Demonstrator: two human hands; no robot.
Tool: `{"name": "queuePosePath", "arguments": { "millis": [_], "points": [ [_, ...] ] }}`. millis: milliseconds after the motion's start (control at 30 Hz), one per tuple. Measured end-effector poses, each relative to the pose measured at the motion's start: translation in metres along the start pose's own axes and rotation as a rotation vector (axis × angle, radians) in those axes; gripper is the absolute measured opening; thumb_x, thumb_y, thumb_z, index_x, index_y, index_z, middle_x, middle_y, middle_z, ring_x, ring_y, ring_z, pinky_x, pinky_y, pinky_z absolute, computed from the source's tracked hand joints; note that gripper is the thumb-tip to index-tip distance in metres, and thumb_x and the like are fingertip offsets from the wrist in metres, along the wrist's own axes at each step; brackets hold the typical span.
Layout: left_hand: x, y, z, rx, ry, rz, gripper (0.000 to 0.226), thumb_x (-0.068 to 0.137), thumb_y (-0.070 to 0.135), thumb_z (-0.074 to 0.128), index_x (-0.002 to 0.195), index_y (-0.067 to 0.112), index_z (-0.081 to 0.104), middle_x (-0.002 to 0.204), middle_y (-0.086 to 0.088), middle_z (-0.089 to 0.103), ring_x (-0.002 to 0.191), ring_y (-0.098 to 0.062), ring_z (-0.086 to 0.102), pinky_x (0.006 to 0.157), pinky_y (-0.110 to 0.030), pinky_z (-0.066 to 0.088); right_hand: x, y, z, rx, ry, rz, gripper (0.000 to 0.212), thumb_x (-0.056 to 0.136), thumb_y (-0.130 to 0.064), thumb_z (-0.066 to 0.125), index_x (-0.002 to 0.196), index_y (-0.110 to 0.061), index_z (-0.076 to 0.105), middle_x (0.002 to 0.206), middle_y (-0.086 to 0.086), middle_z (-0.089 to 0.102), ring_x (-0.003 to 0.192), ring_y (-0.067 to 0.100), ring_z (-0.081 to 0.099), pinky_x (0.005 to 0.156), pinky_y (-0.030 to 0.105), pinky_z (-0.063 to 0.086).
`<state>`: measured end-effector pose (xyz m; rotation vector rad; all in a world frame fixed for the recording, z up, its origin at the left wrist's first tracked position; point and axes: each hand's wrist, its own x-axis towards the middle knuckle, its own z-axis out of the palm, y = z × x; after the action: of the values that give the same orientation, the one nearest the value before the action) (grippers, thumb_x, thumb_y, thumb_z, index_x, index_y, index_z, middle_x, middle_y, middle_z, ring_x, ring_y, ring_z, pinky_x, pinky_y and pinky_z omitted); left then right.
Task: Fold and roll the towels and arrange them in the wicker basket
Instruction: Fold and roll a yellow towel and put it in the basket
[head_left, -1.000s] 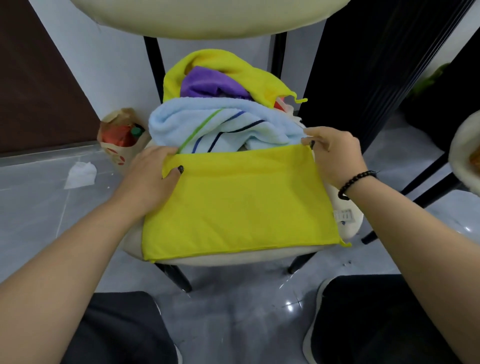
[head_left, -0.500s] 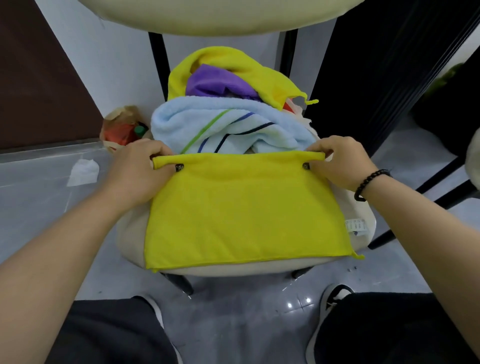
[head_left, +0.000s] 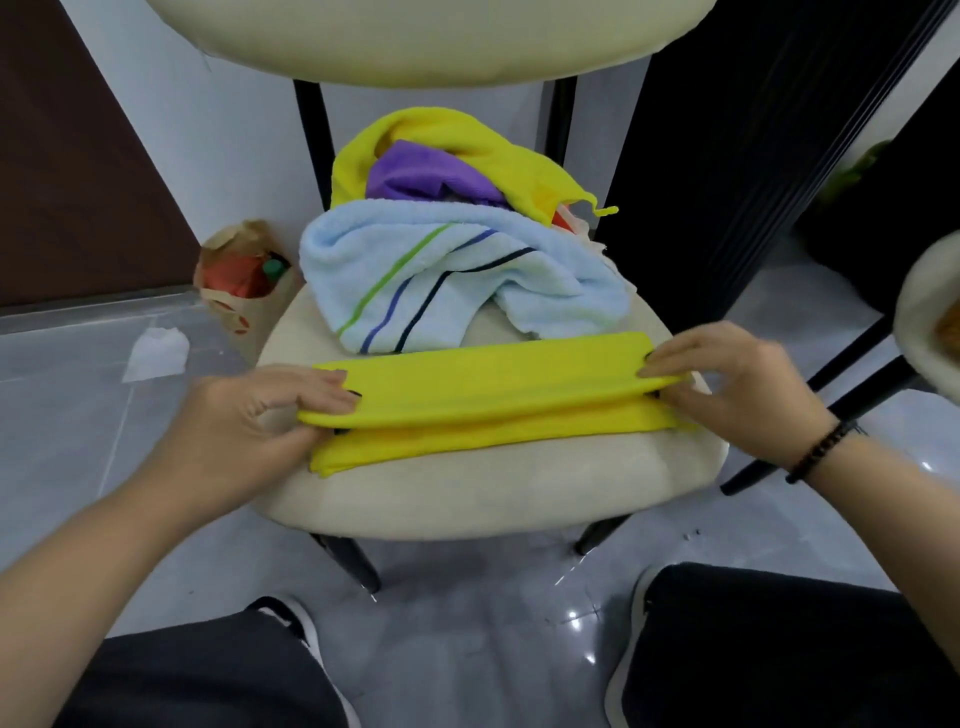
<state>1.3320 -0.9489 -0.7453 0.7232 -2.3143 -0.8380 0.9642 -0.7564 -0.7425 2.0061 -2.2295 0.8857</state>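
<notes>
Hands pinch yellow towel (head_left: 483, 387) ends on chair seat (head_left: 467, 493): left hand (head_left: 260, 421), right hand (head_left: 727, 379); striped towel (head_left: 447, 280) behind.

Both forearms are bare and sleeveless, the right wrist wears a dark beaded bracelet (head_left: 821, 451) at four o'clock, and black trousers (head_left: 769, 649) with dark, white-soled shoes (head_left: 298, 621) show toward six o'clock.

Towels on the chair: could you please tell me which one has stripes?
The light blue towel, bunched behind the folded yellow towel, has green, blue and dark stripes; the others are plain.
</notes>
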Motion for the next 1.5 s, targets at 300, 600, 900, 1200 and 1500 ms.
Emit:
{"name": "queuePosePath", "arguments": {
  "millis": [300, 600, 900, 1200, 1500],
  "points": [
    [-0.014, -0.004, 0.004, 0.063, -0.078, 0.054, 0.026, 0.075, 0.034, 0.056, 0.091, 0.024, 0.075, 0.107, 0.009, 0.071, 0.113, 0.002, 0.06, 0.103, -0.016, 0.042, -0.025, -0.009, -0.001, -0.082, 0.007, -0.23, 0.028, 0.087, -0.024, 0.053, 0.098, -0.012, 0.076, 0.102, 0.007, 0.067, 0.094, 0.027, 0.057, 0.085, 0.036, 0.047],
    [-0.007, -0.001, 0.002, 0.149, -0.087, -0.008, 0.025, 0.072, 0.032, 0.05, 0.086, 0.031, 0.071, 0.11, 0.049, 0.052, 0.111, 0.019, 0.052, 0.1, -0.004, 0.034, -0.031, -0.008, -0.001, -0.06, -0.087, -0.3, 0.026, 0.086, -0.025, 0.058, 0.098, -0.012, 0.076, 0.105, 0.007, 0.066, 0.099, 0.028, 0.062, 0.082, 0.046, 0.05],
    [0.001, 0.006, -0.003, 0.198, -0.039, -0.154, 0.026, 0.071, 0.022, 0.038, 0.078, 0.034, 0.061, 0.097, 0.042, 0.059, 0.076, 0.013, 0.057, 0.067, -0.012, 0.04, -0.04, -0.024, 0.008, -0.125, -0.06, -0.428, 0.022, 0.085, -0.028, 0.066, 0.092, -0.01, 0.077, 0.098, 0.007, 0.069, 0.096, 0.029, 0.064, 0.078, 0.045, 0.05],
    [0.031, 0.027, 0.055, 0.411, -0.22, 0.029, 0.067, 0.089, 0.046, 0.02, 0.15, 0.019, 0.032, 0.156, 0.002, 0.031, 0.138, 0.007, 0.013, 0.111, -0.015, 0.011, 0.011, -0.097, 0.064, -0.073, 0.087, -0.083, 0.043, 0.091, -0.028, 0.043, 0.12, -0.003, 0.064, 0.122, 0.015, 0.062, 0.115, 0.034, 0.057, 0.094, 0.045, 0.048],
    [0.036, -0.005, 0.056, 0.654, -0.401, -0.048, 0.085, 0.082, 0.07, -0.001, 0.155, 0.028, -0.002, 0.162, 0.012, -0.006, 0.146, -0.001, -0.013, 0.121, -0.032, -0.003, 0.009, -0.088, 0.075, -0.284, -0.367, 0.169, 0.09, 0.08, -0.075, 0.001, 0.154, -0.026, 0.007, 0.161, -0.004, 0.008, 0.148, 0.015, 0.001, 0.12, 0.035, 0.0]
  ]
}}
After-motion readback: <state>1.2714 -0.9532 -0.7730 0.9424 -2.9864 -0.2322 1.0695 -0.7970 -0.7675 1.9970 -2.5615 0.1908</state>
